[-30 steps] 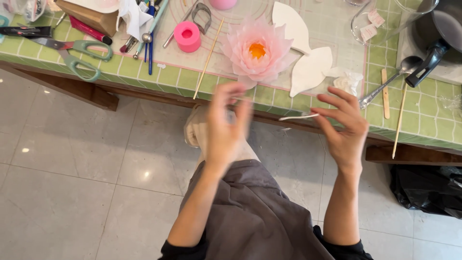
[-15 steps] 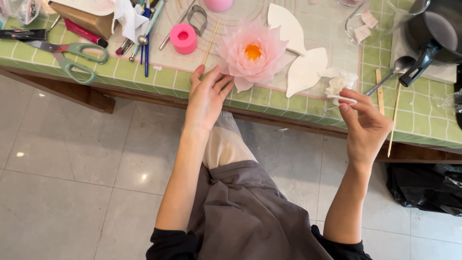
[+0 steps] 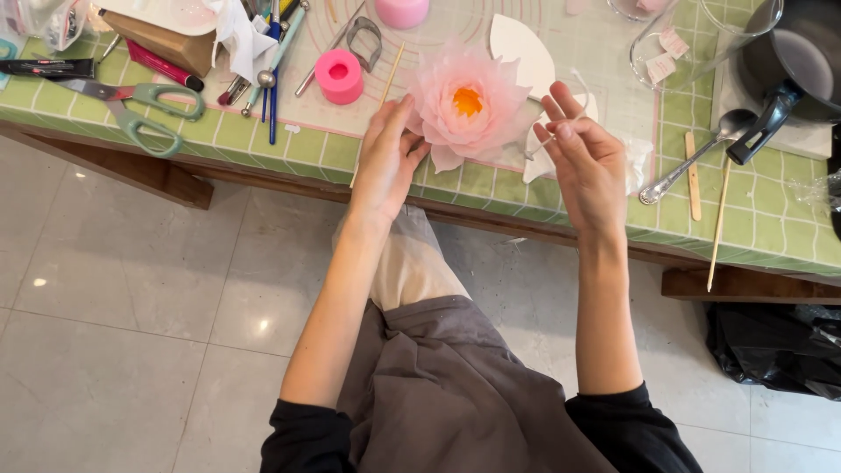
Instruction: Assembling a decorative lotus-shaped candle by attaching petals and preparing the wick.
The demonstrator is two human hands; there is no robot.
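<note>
Fingers of the left hand [image 3: 385,158] partly hide the pink flower [image 3: 467,107].

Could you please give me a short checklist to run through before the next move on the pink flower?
1. Left hand steadying the pink flower: ok, its fingers touch the outer petals on the flower's left side.
2. Right hand holding something: cannot tell what; a thin pale piece shows at its fingertips.
3. Flower resting on the mat: ok, near the table's front edge.
4. Space around the flower: not ok, a wooden stick and a white petal cutout lie close.
5. Green scissors away from the hands: ok, far to the left.
</note>
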